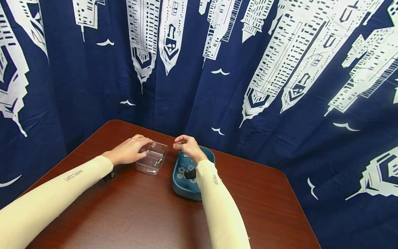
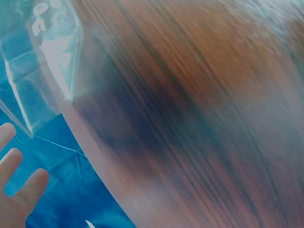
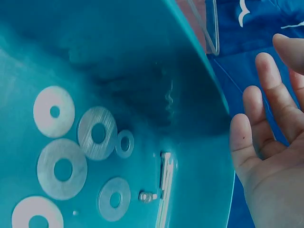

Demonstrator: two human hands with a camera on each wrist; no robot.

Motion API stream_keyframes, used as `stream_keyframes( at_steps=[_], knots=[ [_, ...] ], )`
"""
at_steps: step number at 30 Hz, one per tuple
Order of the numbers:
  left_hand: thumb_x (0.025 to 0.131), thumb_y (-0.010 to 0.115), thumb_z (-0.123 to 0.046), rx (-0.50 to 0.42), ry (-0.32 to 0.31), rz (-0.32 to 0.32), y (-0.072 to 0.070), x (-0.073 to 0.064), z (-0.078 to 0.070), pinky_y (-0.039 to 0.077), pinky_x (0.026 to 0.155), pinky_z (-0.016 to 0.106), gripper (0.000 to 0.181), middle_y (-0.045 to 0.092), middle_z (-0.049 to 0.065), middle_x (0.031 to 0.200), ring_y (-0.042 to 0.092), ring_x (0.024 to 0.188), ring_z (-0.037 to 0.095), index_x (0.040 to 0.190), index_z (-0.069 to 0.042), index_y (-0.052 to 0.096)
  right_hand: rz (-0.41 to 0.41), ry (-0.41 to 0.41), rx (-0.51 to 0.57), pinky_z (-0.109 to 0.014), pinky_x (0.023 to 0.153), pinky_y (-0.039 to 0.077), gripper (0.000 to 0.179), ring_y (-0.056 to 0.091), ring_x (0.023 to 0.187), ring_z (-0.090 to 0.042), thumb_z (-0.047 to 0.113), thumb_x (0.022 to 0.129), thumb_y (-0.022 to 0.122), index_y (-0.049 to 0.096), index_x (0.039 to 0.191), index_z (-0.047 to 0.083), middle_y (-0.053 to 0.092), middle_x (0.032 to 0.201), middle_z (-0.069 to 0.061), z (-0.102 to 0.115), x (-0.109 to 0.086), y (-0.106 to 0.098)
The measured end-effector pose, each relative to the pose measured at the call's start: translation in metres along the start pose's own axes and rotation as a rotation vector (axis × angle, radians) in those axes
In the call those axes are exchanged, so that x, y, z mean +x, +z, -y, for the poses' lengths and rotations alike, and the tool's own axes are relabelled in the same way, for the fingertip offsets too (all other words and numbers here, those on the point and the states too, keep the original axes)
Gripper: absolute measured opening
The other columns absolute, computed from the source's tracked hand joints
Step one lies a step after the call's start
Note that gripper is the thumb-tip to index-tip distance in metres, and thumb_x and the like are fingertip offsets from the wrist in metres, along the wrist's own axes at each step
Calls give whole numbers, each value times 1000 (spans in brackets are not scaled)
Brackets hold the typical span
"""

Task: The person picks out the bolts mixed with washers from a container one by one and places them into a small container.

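The left hand [image 2: 16, 206] has its fingers spread out near a clear plastic box [image 2: 54, 57], which is to its right. The box is on a shiny brown table [image 2: 194, 123]. Blue cloth [image 2: 71, 173] shows past the table's far edge.

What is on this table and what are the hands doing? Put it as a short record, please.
Surface: brown table
Left hand: beside the clear container, fingers at its edge
Right hand: over the blue bin, far end; whether it holds anything is unclear
Clear container contents: small metal pieces
Blue bin contents: flat washers, other small hardware
Backdrop: navy curtain with white buildings
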State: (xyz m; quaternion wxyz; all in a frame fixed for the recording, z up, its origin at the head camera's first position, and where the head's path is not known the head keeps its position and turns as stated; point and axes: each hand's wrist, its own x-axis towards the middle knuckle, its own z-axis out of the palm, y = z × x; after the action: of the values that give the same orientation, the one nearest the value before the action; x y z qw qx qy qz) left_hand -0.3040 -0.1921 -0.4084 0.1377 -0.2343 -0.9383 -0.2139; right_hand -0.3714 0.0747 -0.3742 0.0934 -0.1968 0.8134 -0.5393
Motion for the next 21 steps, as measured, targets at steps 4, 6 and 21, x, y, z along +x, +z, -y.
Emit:
stream_keyframes(
  at_steps=[4,6,21],
  knots=[
    [90,67,-16,-11,1,0,1,5,-5,44,106,54,50,61,12,135,49,129,31,139,-7,58,-10,-1,-2,-46,86,51,21,66,83,-12,-2,88,69,65,109,-2,74,103,-16,-2,-4,-5],
    [91,67,-16,-18,2,2,2,8,-9,44,106,53,51,61,12,135,49,129,31,139,-7,58,-12,3,-1,-45,84,50,23,66,84,-12,-2,89,69,64,111,-3,74,104,-16,-2,-6,-8],
    [92,66,-19,-70,14,58,10,27,-29,40,110,54,52,58,10,141,45,134,30,143,-9,55,-58,48,9,-25,67,46,23,66,83,-11,1,88,70,65,110,0,73,108,-19,-14,-14,-26]
  ],
)
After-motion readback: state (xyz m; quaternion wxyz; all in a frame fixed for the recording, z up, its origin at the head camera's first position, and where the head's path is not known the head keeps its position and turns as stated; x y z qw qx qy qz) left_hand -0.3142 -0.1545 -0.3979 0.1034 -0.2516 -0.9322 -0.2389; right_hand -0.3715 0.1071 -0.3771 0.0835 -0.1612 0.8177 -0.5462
